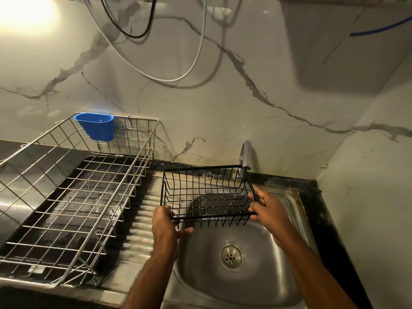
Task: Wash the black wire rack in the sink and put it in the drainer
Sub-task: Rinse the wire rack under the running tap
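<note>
I hold the black wire rack [206, 195], a small basket, level in the air above the steel sink [287, 284]. My left hand [166, 226] grips its near left corner. My right hand [268, 208] grips its right end rail. The rack's far right corner sits just below the chrome tap [245, 156], from which no water is visibly running. The silver wire drainer [73, 197] stands to the left on a black tray, with nothing on its grid.
A blue plastic cup [97, 126] hangs on the drainer's back rim. The sink's round drain [231, 256] lies below the rack. A ribbed steel draining board [140, 221] separates drainer and bowl. Marble walls close in behind and right; cables [194, 63] hang above.
</note>
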Tool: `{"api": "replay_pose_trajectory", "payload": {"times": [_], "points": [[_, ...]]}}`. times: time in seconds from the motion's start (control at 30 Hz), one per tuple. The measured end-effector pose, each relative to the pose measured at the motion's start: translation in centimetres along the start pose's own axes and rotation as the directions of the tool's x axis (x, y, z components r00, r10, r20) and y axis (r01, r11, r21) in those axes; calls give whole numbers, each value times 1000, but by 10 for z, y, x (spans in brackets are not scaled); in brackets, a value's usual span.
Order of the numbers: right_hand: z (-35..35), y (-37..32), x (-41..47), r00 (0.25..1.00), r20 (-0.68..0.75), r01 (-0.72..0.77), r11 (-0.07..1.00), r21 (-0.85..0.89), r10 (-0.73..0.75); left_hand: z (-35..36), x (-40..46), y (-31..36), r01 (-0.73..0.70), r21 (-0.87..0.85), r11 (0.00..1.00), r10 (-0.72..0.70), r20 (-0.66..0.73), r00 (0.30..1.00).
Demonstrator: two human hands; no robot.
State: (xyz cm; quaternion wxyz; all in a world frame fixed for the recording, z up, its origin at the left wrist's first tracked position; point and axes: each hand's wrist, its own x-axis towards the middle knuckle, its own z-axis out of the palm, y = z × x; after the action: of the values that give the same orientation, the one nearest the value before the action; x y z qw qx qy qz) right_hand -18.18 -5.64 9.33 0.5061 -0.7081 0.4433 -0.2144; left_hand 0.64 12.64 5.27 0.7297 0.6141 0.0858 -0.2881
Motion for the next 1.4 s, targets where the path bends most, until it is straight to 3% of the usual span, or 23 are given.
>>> {"api": "replay_pose_trajectory", "payload": {"times": [0.77,1.4], "points": [[0,9,12,999,17,-40,998,50,40,14,-31,13,-228,24,973,226,49,973],[-4,5,21,999,-7,39,998,42,-39,9,-21,4,-205,-40,978,208,81,975]]}}
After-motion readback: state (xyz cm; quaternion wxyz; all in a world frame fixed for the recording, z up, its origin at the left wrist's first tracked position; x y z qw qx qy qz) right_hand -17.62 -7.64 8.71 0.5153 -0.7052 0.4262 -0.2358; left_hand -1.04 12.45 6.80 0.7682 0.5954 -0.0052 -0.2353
